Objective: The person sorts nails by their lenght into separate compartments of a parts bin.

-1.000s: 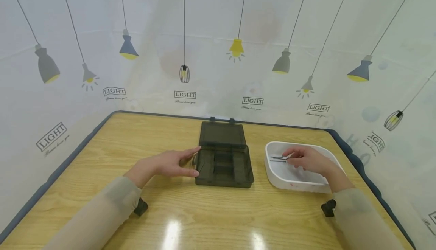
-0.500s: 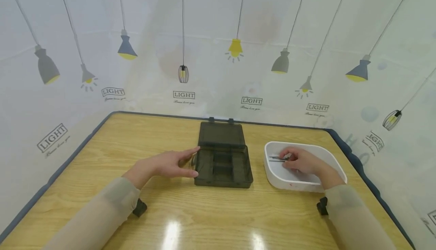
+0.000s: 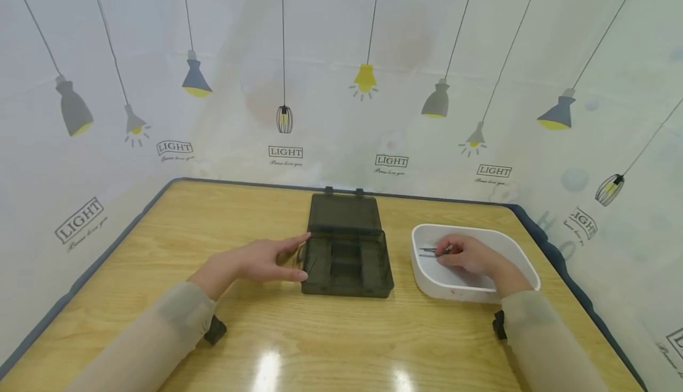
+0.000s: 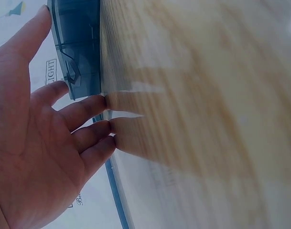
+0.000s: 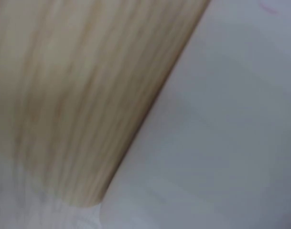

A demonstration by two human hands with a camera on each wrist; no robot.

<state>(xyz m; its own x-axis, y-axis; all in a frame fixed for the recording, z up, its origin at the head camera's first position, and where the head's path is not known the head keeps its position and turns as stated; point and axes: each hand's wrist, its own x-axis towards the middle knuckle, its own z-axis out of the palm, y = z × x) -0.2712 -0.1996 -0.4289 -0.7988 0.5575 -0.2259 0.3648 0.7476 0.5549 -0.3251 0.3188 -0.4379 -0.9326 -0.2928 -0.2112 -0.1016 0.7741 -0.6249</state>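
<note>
In the head view, a dark see-through compartment box [image 3: 348,264] lies on the table with its lid [image 3: 344,213] folded back. My left hand [image 3: 261,260] is at the box's left side, thumb and index finger spread along its edge. The left wrist view shows the left hand [image 4: 45,129] with its fingers extended beside the box [image 4: 77,47]. Inside a white tray [image 3: 453,291], my right hand [image 3: 472,255] has its thumb and index finger together around the ends of several thin dark rods [image 3: 427,250]. The fingers partly hide these rods; their exact kind is unclear.
The wooden table [image 3: 341,344] has a dark blue border, with a lamp-printed white wall cloth [image 3: 331,119] behind it. The right wrist view is blurred and shows only table wood [image 5: 64,86] and the tray's outer wall [image 5: 207,119].
My right hand has moved slightly left inside the tray, and its fingertips now cover more of the dark rods. The left hand stays at the box's side. The head view has shifted a little.
</note>
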